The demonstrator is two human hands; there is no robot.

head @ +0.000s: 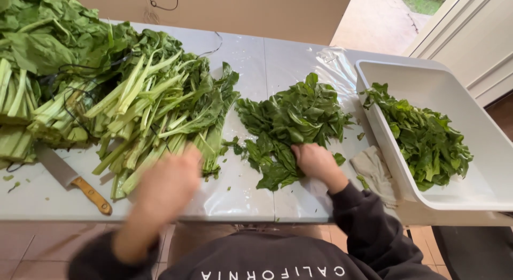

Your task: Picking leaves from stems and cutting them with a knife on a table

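My right hand (315,161) presses down on the near edge of a pile of loose green leaves (291,122) in the middle of the table; whether the fingers grip any leaves is hidden. My left hand (171,181) is blurred from motion near the front edge, just below a heap of leafy stalks (160,109), and it seems to hold nothing. A knife (72,179) with a wooden handle lies to the left of that hand.
A large white tub (483,151) at the right holds more torn leaves (425,135). A crumpled cloth (374,170) lies between the tub and the leaf pile. More bunches of greens (37,60) fill the far left. The table (278,60) is covered in clear plastic.
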